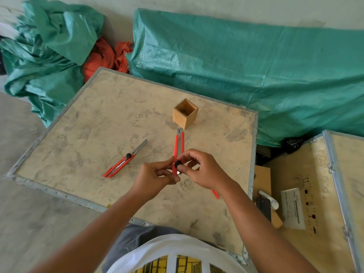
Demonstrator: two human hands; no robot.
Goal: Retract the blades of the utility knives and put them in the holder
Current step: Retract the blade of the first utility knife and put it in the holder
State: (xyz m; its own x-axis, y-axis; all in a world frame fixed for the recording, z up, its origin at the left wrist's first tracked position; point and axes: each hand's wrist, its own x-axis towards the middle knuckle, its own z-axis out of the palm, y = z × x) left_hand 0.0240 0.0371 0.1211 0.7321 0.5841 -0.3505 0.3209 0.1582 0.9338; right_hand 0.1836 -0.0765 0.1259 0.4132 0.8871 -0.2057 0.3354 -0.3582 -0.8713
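I hold a red utility knife [179, 143] over the middle of the wooden crate top [98, 119], its metal tip pointing away toward the holder. My left hand [155, 177] grips its near end. My right hand [201, 170] pinches the black knob on it. A second red utility knife [124, 161] lies on the crate to the left with its blade extended. A red end of a third knife [215, 194] shows under my right wrist; the rest is hidden. The small square wooden holder [185, 113] stands upright and looks empty, just beyond the held knife's tip.
Green tarpaulin [246, 66] covers things behind and left of the crate, with orange cloth [104, 56] between. Another wooden crate [315, 194] stands at the right. In the gap lie a dark phone [264, 208] and a white handle [268, 200].
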